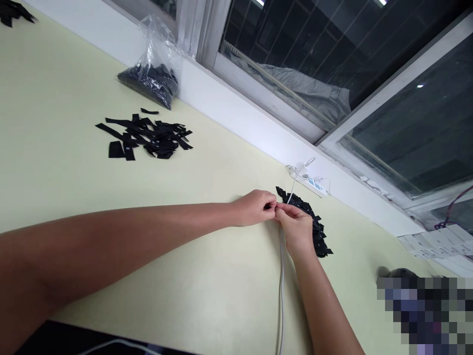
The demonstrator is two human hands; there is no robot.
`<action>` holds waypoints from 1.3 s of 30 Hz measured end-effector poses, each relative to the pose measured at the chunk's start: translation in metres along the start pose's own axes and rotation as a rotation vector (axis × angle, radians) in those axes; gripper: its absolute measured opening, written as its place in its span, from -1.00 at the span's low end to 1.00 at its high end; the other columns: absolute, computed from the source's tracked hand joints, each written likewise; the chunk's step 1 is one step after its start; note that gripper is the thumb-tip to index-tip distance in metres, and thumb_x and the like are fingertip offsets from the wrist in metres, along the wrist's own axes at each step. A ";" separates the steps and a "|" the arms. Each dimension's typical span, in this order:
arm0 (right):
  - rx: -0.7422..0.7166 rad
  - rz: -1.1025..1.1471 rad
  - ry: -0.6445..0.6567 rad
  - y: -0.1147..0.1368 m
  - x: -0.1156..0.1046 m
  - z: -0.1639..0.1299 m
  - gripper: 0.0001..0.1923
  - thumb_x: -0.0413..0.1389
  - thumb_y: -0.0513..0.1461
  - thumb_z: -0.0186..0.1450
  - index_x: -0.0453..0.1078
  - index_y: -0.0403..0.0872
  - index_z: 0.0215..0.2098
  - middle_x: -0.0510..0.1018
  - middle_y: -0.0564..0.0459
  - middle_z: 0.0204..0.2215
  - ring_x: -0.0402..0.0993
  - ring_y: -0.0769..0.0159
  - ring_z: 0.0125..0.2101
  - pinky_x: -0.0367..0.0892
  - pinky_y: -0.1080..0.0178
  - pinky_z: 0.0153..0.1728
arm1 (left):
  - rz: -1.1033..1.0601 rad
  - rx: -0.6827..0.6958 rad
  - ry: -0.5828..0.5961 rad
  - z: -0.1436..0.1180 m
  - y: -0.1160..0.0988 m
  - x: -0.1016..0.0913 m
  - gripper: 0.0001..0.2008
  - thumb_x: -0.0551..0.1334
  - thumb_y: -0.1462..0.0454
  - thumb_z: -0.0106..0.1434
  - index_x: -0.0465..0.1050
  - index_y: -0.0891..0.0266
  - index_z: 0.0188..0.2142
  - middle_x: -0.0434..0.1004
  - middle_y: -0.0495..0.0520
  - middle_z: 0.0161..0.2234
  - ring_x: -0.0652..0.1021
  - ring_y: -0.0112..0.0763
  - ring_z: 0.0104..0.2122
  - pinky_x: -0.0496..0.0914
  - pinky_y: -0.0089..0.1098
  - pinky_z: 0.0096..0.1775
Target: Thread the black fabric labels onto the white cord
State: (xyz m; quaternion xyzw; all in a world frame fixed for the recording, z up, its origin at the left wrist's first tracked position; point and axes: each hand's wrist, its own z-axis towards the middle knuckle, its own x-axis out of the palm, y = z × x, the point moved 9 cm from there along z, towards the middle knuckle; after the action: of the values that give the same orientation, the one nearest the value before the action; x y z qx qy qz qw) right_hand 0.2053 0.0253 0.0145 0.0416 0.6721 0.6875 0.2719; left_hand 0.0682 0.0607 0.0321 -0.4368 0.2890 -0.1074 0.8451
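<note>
Mid-table, left hand (pixel 254 208) and right hand (pixel 295 228) pinch one black strip (pixel 272 207) between touching fingertips; strip pile (pixel 314 224) just right, behind right hand.

Tiny dark piece pinched between fingertips of left hand (pixel 254 207) and right hand (pixel 296 228), almost wholly covered, too small to identify. Near part of black pile (pixel 318 231) hidden behind right hand. Both forearms cut off by bottom and left edges. Grey cable (pixel 281 291) cut off at bottom edge, upper stretch hidden behind right hand. Contents of bag (pixel 153 79) a dark mass, single pieces indistinguishable. Black scraps (pixel 13 11) cut off at top left corner. Pixelated block (pixel 424 315) at bottom right, content unreadable. Dark object (pixel 81 341) cut off along bottom edge. Papers (pixel 443 246) cut off at right edge, print illegible.
</note>
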 end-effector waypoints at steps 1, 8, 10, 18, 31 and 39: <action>-0.043 -0.085 0.004 0.004 -0.001 -0.001 -0.71 0.29 -0.19 0.00 0.63 -0.09 -0.29 0.69 -0.04 -0.39 0.65 0.10 -0.34 0.56 0.10 -0.21 | 0.010 -0.011 -0.001 0.000 0.001 0.000 -0.82 0.15 0.35 0.17 0.20 0.22 -0.53 0.37 -0.03 -0.47 0.32 -0.45 -0.45 0.17 -0.39 -0.40; -0.124 -0.214 0.046 0.002 0.005 -0.001 -0.68 0.23 -0.11 0.15 0.61 -0.07 -0.17 0.68 -0.06 -0.32 0.64 0.11 -0.31 0.51 0.10 -0.18 | -0.062 -0.256 -0.036 0.002 0.025 -0.004 -0.93 0.20 0.31 0.18 0.39 0.23 -0.43 0.47 -0.03 -0.44 0.41 -0.42 -0.43 0.24 -0.40 -0.38; -0.130 -0.193 0.040 0.002 0.003 0.000 -0.66 0.23 -0.08 0.17 0.59 -0.09 -0.16 0.67 -0.08 -0.29 0.62 0.15 -0.35 0.50 0.13 -0.23 | -0.166 -0.315 -0.052 0.003 0.031 -0.007 -0.95 0.22 0.30 0.18 0.42 0.24 -0.41 0.47 -0.03 -0.43 0.43 -0.43 -0.42 0.27 -0.40 -0.37; -0.194 -0.523 0.333 0.030 0.004 -0.019 -0.69 0.15 0.01 0.28 0.48 -0.06 -0.37 0.46 0.10 -0.53 0.26 0.37 -0.53 0.16 0.28 -0.51 | -0.709 -0.524 -0.200 0.000 0.041 -0.020 -0.90 0.19 0.40 0.25 0.42 0.32 -0.42 0.51 0.06 -0.42 0.47 -0.52 -0.43 0.38 -0.39 -0.23; -0.017 -0.599 0.770 0.012 0.030 -0.049 -0.89 0.18 -0.16 0.23 0.48 -0.01 -0.39 0.48 0.14 -0.54 0.35 0.35 -0.47 0.21 0.27 -0.40 | -1.196 -0.544 -0.388 0.014 0.064 -0.053 -0.90 0.16 0.36 0.27 0.42 0.33 -0.37 0.54 0.12 -0.32 0.51 -0.44 -0.37 0.43 -0.35 -0.20; -0.132 -0.577 0.685 0.014 0.037 -0.043 -0.88 0.16 -0.14 0.25 0.50 0.00 -0.35 0.48 0.12 -0.45 0.33 0.34 -0.42 0.20 0.27 -0.39 | -1.140 -0.539 -0.338 0.012 0.066 -0.056 -0.91 0.16 0.39 0.26 0.43 0.36 -0.36 0.55 0.16 -0.32 0.53 -0.45 -0.38 0.46 -0.35 -0.16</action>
State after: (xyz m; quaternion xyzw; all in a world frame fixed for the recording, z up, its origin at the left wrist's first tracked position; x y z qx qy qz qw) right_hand 0.1512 0.0034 0.0126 -0.3949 0.6621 0.5990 0.2166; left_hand 0.0254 0.1325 0.0064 -0.7291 -0.1080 -0.3922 0.5504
